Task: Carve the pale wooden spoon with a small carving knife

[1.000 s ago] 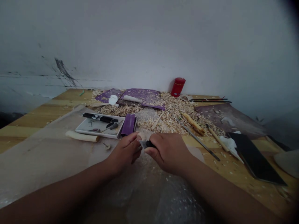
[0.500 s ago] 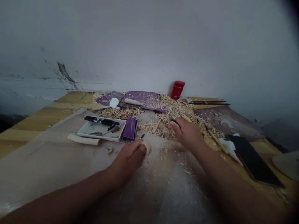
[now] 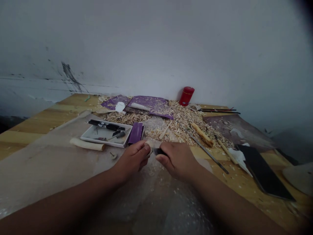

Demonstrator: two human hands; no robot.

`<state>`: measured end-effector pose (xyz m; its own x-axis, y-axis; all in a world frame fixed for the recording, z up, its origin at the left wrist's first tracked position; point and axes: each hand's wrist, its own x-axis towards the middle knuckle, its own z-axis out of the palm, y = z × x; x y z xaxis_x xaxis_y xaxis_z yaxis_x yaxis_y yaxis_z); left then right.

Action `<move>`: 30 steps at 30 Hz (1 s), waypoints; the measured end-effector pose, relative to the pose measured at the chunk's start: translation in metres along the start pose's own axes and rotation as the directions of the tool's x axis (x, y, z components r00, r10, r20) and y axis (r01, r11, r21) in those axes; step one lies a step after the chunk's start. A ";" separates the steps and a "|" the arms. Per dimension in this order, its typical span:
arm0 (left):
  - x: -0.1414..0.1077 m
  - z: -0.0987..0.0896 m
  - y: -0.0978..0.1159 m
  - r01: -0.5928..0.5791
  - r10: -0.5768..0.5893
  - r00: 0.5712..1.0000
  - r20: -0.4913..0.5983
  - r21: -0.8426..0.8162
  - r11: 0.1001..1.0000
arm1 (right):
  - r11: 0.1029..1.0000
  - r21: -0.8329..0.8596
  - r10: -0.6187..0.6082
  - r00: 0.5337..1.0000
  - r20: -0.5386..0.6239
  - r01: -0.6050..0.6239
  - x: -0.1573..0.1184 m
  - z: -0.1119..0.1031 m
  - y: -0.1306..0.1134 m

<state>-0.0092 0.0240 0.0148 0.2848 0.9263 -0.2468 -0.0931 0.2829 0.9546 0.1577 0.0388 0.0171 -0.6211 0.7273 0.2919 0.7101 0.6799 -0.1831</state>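
Observation:
My left hand [image 3: 133,158] is closed around a small pale wood piece [image 3: 152,143], most of it hidden by the fingers. Close by on the right, my right hand [image 3: 178,160] grips a dark-handled knife [image 3: 159,151]. Its short blade points left and meets, or nearly meets, the wood piece; exact contact is hard to make out. Both hands are over a clear plastic sheet [image 3: 61,173]. Just beyond my left hand lies a folded purple sandpaper piece [image 3: 136,133], beside a white tray [image 3: 85,136] of black-handled tools and small bits.
Wood shavings [image 3: 182,120] heap across the back with purple sheets [image 3: 156,101]. A red canister [image 3: 186,96] leans by the wall. On the right lie a thin metal rod [image 3: 210,155], a rough wood stick [image 3: 201,133] and a black slab [image 3: 264,173]. A curved pale stick [image 3: 86,144] lies left.
My right hand has come left and nearer with the knife, up to the wood piece. The left hand has shifted slightly up. The metal rod on the right is now uncovered.

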 end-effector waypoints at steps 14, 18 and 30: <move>0.005 -0.004 -0.013 0.028 -0.020 0.991 0.132 -0.061 0.998 | 0.999 -0.047 -0.023 0.998 -0.052 0.021 0.001 0.005 -0.001; 0.003 -0.004 -0.015 -0.013 0.025 0.985 0.169 -0.075 0.997 | 0.988 -0.110 0.105 0.994 -0.021 -0.106 0.005 0.005 0.015; 0.006 -0.010 -0.009 -0.068 0.089 0.979 0.184 -0.116 0.991 | 0.994 0.013 0.108 0.992 -0.072 -0.107 -0.001 -0.005 0.006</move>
<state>-0.0164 0.0296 0.0026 0.4462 0.8860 -0.1258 -0.2227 0.2460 0.9433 0.1638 0.0420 0.0201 -0.5157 0.7876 0.3373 0.7679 0.5995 -0.2257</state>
